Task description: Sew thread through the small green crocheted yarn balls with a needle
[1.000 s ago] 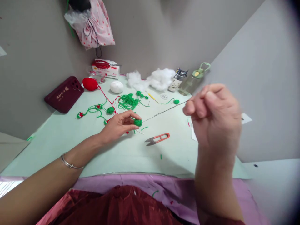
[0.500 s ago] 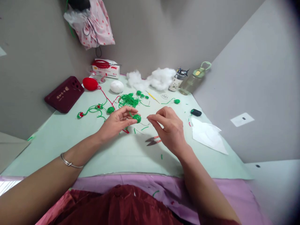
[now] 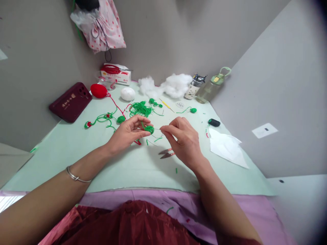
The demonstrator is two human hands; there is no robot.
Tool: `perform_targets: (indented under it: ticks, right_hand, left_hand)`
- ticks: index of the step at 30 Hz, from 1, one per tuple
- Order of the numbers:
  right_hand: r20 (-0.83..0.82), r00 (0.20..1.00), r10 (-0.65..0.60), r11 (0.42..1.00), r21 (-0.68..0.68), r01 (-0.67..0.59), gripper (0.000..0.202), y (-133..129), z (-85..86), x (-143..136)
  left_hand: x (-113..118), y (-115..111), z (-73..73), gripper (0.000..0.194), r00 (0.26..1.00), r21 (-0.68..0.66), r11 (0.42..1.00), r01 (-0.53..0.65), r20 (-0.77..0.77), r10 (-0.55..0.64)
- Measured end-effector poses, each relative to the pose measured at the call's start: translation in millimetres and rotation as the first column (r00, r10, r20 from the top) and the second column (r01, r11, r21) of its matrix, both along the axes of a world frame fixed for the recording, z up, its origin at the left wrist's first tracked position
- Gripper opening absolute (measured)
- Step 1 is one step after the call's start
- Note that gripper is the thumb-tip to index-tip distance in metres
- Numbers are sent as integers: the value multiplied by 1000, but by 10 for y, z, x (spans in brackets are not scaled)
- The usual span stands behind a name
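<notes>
A small green crocheted ball (image 3: 149, 129) is pinched between the thumb and fingers of my left hand (image 3: 129, 133), near the middle of the table. My right hand (image 3: 182, 139) is closed in a pinch on a thin dark thread (image 3: 156, 129) that runs to the ball; whether a needle is on it is too small to tell. Under my right hand lie thread snips (image 3: 166, 153), blades pointing left and handles hidden. Green yarn scraps (image 3: 158, 139) are scattered below the ball.
Tangled green yarn (image 3: 140, 109), a red yarn ball (image 3: 98, 91), a white ball (image 3: 127, 94) and fluffy stuffing (image 3: 176, 85) lie beyond my hands. A phone (image 3: 71, 102) leans at left. A bottle (image 3: 211, 88) stands back right; white paper (image 3: 227, 148) lies right.
My hands have barely moved. The green ball has turned slightly in my left fingers, and the pinched thread remains stretched between my hands.
</notes>
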State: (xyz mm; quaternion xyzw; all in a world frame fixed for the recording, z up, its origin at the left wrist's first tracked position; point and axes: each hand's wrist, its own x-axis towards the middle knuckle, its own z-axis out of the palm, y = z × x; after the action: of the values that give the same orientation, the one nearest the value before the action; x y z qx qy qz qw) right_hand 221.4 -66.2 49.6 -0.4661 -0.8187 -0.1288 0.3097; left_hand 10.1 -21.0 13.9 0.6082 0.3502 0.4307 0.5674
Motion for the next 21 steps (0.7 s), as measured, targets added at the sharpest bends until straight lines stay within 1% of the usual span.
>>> perform_targets:
  ticks: [3,10,14,21]
  right_hand:
    - [-16,1000,6,1000,-2,-6,24,-4,8,6]
    - [2,1000,16,1000,-16,-16,23,9,-34,-23]
    - [11,1000,18,1000,-18,-18,22,8,-42,-34]
    - [-48,998,51,994,-89,-55,23,-15,-61,-50]
  left_hand:
    - [1,3,-2,38,1000,2,1000,2,-2,-2]
    - [-2,-2,2,36,1000,-2,1000,-1,-6,1]
    - [-8,-12,0,40,1000,-36,999,7,-27,-8]
    - [1,-34,2,39,1000,-28,1000,5,-20,-6]
